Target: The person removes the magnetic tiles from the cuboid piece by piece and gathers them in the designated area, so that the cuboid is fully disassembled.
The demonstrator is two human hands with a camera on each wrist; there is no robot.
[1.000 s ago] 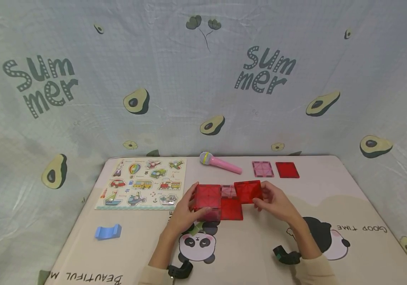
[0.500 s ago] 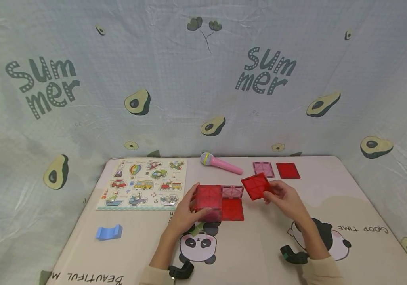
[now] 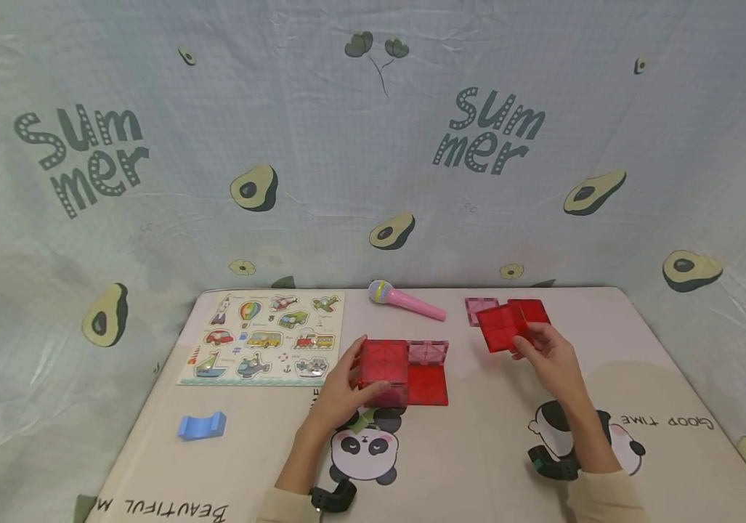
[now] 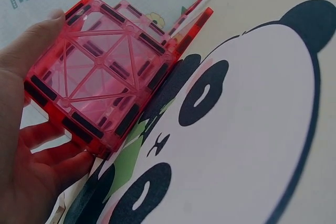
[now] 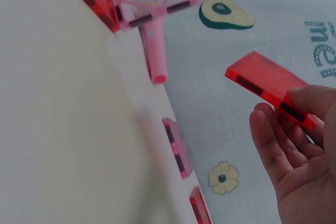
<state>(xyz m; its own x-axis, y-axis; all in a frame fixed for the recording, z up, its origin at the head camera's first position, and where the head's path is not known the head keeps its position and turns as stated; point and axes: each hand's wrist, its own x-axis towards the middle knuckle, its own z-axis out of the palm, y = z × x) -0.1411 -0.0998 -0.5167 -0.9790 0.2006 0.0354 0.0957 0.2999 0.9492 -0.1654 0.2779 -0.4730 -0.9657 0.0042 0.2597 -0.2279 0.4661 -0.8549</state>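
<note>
My left hand (image 3: 336,396) grips a cube of red and pink see-through magnetic tiles (image 3: 384,361), thumb across its near side and fingers round its left. In the left wrist view, the cube's pink face (image 4: 100,61) shows black magnet strips along its edges. On the cube's right, a red tile (image 3: 428,388) lies flat, with a pink tile (image 3: 428,352) upright behind it. My right hand (image 3: 550,359) pinches a loose square red magnetic tile (image 3: 500,327) between thumb and fingers, raised above the table. In the right wrist view, that tile (image 5: 268,80) appears tilted.
A pink tile (image 3: 476,305) and a red tile (image 3: 536,311) lie at the back right, partly covered by the held tile. A pink toy microphone (image 3: 412,303) lies at the back. Leftward are a vehicle puzzle board (image 3: 290,339) and a blue block (image 3: 201,426). A printed cloth (image 3: 320,240) hangs behind.
My right hand has carried the red tile away from the cube, rightward and slightly back, toward the two loose tiles. My left hand has stayed on the cube.
</note>
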